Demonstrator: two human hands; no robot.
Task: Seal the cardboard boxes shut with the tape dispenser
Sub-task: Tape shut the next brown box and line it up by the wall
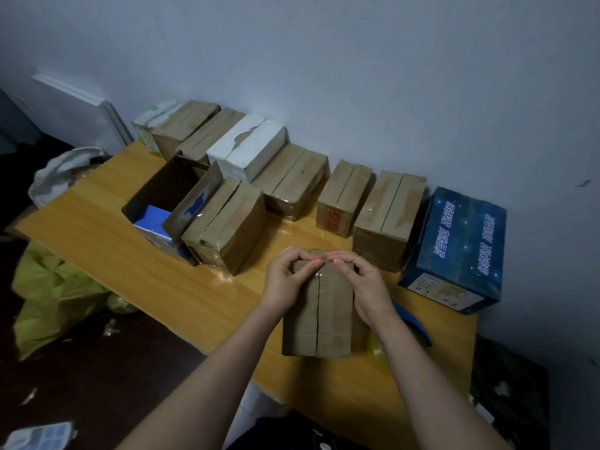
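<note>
The wooden surface (97, 228) carries the near cardboard box (331, 319), its centre seam seemingly untaped; the blue tape dispenser (412, 316) lies just right, half under my forearm; my left hand (285, 280) and right hand (367, 284) curl their fingers, pinching a clear tape strip (319, 271) at the far edge; uneven pull could wrinkle it or miss the seam.
</note>
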